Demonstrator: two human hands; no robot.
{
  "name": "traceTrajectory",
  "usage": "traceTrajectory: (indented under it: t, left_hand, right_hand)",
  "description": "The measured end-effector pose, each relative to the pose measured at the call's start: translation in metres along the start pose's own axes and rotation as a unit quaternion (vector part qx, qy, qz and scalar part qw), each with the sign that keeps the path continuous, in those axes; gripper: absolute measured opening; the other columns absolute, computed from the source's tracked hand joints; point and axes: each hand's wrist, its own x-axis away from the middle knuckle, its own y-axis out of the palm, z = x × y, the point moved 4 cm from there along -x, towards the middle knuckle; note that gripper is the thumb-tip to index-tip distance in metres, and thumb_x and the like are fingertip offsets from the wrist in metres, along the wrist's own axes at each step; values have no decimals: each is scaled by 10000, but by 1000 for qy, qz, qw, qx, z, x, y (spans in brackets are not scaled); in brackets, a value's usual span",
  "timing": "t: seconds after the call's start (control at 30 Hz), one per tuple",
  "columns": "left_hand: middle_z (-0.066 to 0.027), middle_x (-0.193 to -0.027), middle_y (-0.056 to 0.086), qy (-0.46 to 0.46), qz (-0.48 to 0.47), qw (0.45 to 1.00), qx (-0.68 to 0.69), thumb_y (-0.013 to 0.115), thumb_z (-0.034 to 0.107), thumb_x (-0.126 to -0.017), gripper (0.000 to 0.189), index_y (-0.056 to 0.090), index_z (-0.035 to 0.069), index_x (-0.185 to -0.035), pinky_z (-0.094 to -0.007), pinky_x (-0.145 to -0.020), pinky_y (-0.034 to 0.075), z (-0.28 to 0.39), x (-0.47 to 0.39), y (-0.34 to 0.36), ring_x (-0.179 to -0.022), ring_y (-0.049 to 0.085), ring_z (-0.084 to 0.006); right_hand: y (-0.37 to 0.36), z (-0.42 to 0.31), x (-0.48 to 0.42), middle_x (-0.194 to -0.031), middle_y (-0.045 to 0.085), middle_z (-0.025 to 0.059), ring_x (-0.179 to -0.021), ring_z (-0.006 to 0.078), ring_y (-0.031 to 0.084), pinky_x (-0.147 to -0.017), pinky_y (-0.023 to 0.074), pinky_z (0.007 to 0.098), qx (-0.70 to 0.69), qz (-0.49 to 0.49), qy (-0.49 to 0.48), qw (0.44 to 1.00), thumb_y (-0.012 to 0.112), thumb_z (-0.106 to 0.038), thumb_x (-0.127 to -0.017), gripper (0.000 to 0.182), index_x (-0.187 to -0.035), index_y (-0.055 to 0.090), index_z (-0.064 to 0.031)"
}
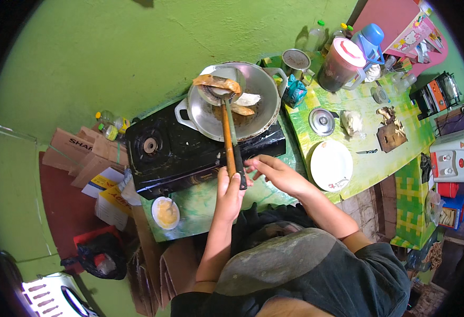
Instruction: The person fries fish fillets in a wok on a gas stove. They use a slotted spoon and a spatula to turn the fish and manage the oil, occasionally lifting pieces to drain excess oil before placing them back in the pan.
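Observation:
My left hand [230,194] is closed around two handles, one of wood and one with a black grip. They belong to a spatula [231,123] and a skimmer [212,95], whose heads are over the wok with a browned fried piece [218,82] between them. My right hand [275,172] is just right of the handles, fingers partly curled, with nothing seen in it. The aluminium wok [204,119] sits on the right side of a black gas stove [168,154]. Another browned piece [243,110] and a white piece [249,99] lie in the wok.
A bowl of yellowish food [152,206] stands by the stove's front left. On the right table are a white plate [331,162], a metal lid [322,121], a knife [366,151], a small cutting board [390,138], a lidded pitcher [341,63] and a metal mug [295,61].

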Motion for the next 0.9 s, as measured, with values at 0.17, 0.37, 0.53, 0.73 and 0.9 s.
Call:
traceTrajectory:
  t: [0.17, 0.37, 0.53, 0.73, 0.9]
  left_hand:
    - [-68, -1001, 480, -18, -51, 998, 18, 376, 99, -927, 180, 389, 44, -1097, -355, -847, 406, -7, 1, -7, -917, 492, -138]
    - [-64, -1096, 467, -71, -5, 997, -4, 380, 102, -929, 241, 379, 43, -1162, -351, -918, 366, -20, 0, -22, -1036, 461, -137]
    - [-32, -1019, 462, -83, 7, 996, -25, 392, 113, -927, 184, 407, 45, -1098, -320, -843, 370, -26, -3, -29, -951, 438, -102]
    - [-43, -976, 450, -41, -41, 998, -11, 382, 101, -915, 128, 419, 36, -1019, -311, -753, 380, -24, -12, -29, -821, 467, -121]
    - [-73, -1003, 446, -49, 5, 999, 10, 386, 100, -903, 135, 421, 26, -1011, -313, -749, 383, -17, -13, -26, -784, 477, -140]
  right_hand:
    - [28, 19, -18, -691, 488, 18, -551, 75, 448, -523, 396, 226, -66, 53, 20, 996, 470, -293, -928, 271, -824, 471, -43]
    - [37, 41, -31, -682, 448, 18, -575, 77, 394, -496, 360, 265, -59, 134, -35, 989, 466, -227, -925, 230, -833, 450, -17]
    - [29, 50, -39, -698, 462, 55, -609, 94, 410, -496, 362, 278, 45, 153, -24, 987, 491, -223, -899, 260, -794, 452, 12]
    - [9, 46, -40, -755, 535, 93, -657, 130, 544, -509, 429, 275, 25, 130, 45, 990, 519, -216, -878, 250, -834, 472, 26]
    - [-23, 22, -35, -768, 544, 44, -599, 104, 555, -520, 397, 228, 81, 90, 101, 987, 570, -147, -829, 180, -882, 502, 10]
